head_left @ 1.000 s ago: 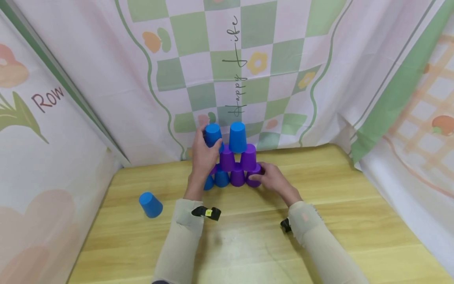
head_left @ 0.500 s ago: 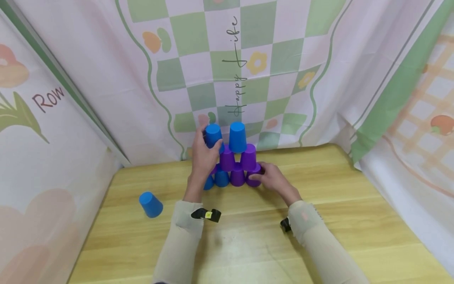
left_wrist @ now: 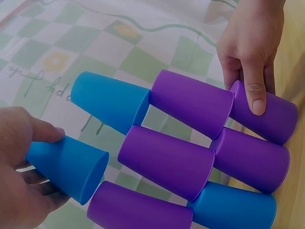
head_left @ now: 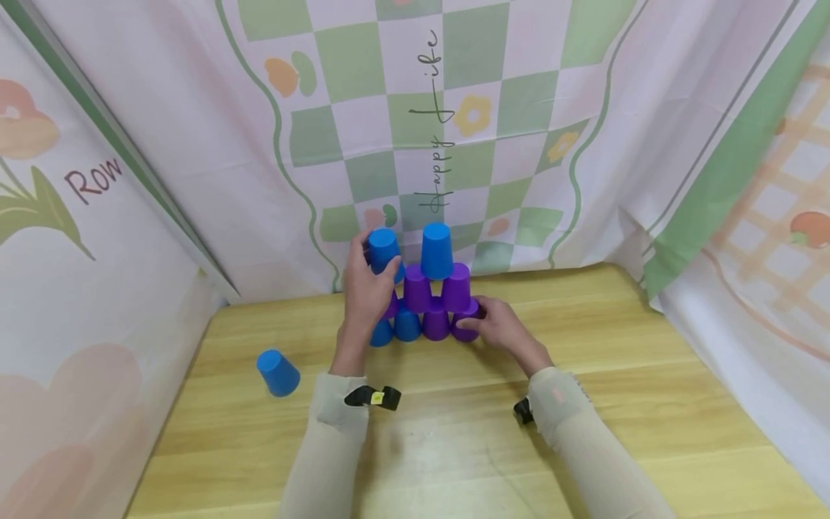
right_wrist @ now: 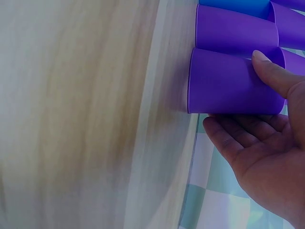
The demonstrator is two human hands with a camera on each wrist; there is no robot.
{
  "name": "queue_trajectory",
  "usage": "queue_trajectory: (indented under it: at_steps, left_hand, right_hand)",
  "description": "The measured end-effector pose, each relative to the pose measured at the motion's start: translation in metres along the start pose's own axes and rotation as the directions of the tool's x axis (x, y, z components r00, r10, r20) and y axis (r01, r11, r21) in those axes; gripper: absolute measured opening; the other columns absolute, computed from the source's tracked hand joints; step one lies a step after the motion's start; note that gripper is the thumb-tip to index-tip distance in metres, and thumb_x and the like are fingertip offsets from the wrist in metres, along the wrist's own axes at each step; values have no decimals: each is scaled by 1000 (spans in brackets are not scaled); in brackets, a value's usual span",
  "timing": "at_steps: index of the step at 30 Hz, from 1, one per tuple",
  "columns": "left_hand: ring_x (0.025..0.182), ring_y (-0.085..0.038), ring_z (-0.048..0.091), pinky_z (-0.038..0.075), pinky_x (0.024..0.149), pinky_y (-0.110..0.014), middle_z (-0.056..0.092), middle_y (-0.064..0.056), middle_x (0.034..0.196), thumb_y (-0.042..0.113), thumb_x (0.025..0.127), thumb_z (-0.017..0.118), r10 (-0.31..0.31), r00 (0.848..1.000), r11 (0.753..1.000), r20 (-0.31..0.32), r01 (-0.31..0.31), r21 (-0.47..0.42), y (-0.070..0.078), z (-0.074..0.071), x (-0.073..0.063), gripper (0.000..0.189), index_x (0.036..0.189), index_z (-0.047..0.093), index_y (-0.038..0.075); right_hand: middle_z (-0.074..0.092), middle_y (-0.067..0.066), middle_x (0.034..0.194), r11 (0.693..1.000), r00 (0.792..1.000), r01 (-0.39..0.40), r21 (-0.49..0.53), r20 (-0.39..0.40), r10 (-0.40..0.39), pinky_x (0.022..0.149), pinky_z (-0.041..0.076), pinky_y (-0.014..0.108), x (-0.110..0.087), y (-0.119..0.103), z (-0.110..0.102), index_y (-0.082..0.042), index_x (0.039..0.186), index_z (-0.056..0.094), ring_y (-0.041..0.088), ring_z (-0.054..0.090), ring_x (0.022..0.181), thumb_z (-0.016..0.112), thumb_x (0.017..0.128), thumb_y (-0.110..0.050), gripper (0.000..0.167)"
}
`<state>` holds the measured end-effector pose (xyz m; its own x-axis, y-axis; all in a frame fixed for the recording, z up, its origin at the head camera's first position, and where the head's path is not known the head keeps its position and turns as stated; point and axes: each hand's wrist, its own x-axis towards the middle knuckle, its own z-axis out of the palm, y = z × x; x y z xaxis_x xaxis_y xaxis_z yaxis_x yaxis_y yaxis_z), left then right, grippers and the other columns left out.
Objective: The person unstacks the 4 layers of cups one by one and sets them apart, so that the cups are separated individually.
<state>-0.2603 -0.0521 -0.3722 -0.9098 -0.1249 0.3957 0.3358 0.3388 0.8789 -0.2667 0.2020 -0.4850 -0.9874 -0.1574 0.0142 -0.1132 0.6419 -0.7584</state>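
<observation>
L hand (head_left: 367, 290): blue cup (head_left: 385, 252) btwn thumb (left_wrist: 45, 131) & fingers (left_wrist: 55, 201)

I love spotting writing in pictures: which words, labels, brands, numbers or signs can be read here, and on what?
"Happy Life": on the checkered back curtain, running upward.
"Row": on the left curtain.
Too small to read: any mark on the yellow tag of the left black wrist strap.
The cups show no writing.

Tabletop (head_left: 454, 461): yellowish wood grain, soft sheen toward the front
Back cloth (head_left: 353, 65): green-and-white checks, flowers, "Happy Life" running sideways
Left cloth (head_left: 39, 303): white, pinkish flower shapes, the word "Row"
Right cloth (head_left: 739, 310): white, green band, orange plaid
</observation>
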Motion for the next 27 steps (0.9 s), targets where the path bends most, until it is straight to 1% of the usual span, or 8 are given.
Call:
queue_trajectory:
  at_steps: [4, 7, 11, 18, 24, 27]
  left_hand:
    - [142, -37, 53, 45, 118, -57, 54, -14, 153, 12, 100, 73, -12, 1000, 1000, -3, 12, -2, -1, -1, -1, 64, 155, 42, 11]
    - [143, -36, 52, 44, 119, -56, 54, -14, 153, 12, 100, 72, -8, 1000, 1000, -6, 8, -9, -2, -3, -2, 63, 155, 42, 10]
    - [143, -35, 52, 43, 119, -56, 54, -13, 153, 11, 100, 72, 0, 1000, 1000, -7, 0, -19, -2, -5, -7, 62, 155, 42, 10]
    - [144, -35, 50, 43, 119, -58, 53, -12, 155, 13, 101, 71, -23, 1000, 999, -6, 22, -32, 0, -11, -14, 64, 157, 41, 12]
    - [143, -36, 52, 43, 119, -60, 54, -12, 153, 12, 100, 72, -7, 1000, 999, -15, 6, -35, 1, -16, -22, 62, 154, 43, 11]
    - [141, -35, 54, 44, 118, -59, 55, -12, 152, 12, 100, 73, 8, 1000, 1000, -22, -8, -23, 0, -17, -25, 61, 153, 44, 10]
  right_hand:
    - [74, 20, 119, 1000, 1000, 8, -5, -2, -8, 100, 58, 52, 0, 0, 0, 1, 129, 68, 35, 70, 110, 79, 95, -26, 44]
    - [74, 19, 119, 1000, 1000, 1, -3, 3, -1, 100, 58, 52, 0, 0, 0, 0, 128, 68, 35, 70, 110, 79, 96, -26, 43]
    - [74, 18, 117, 1000, 1000, -11, 0, 7, 11, 99, 58, 51, 0, 0, 0, -1, 127, 68, 33, 70, 109, 78, 96, -27, 41]
    - [74, 16, 115, 1000, 1000, -10, -7, 3, 10, 96, 59, 50, -1, 0, -1, -1, 125, 69, 31, 70, 106, 79, 96, -28, 40]
    - [74, 17, 117, 1000, 1000, -12, 1, 8, 12, 98, 59, 50, 0, 0, 0, -1, 126, 68, 32, 70, 108, 79, 96, -28, 42]
    - [74, 17, 119, 1000, 1000, -13, 4, 10, 13, 99, 59, 51, 1, 1, 0, -2, 128, 68, 33, 70, 110, 79, 96, -28, 43]
